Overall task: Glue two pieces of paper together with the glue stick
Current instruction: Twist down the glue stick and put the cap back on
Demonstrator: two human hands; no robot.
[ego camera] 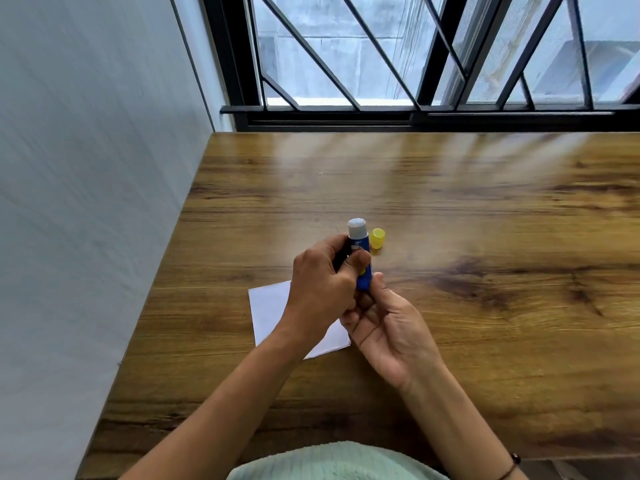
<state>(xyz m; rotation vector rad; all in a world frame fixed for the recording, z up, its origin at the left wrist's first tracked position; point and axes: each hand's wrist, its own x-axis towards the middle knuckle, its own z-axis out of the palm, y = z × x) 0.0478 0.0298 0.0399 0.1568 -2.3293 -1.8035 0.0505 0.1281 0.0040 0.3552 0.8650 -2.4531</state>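
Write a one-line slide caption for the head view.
Both hands hold an uncapped blue glue stick above white paper; its yellow cap stands on the wooden table.

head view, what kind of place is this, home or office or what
Probably a room in a home, at a desk in a corner. A wood-grain table is pushed against a plain white wall and a barred window facing a concrete building. On it lie only white paper and a yellow cap.

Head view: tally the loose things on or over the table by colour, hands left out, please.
Blue: 1, the glue stick, uncapped, gripped by the left hand with the right hand at its base.
Yellow: 1, the cap, lying on the table.
White: 1 visible sheet of paper; a second sheet cannot be made out.
Total: 3
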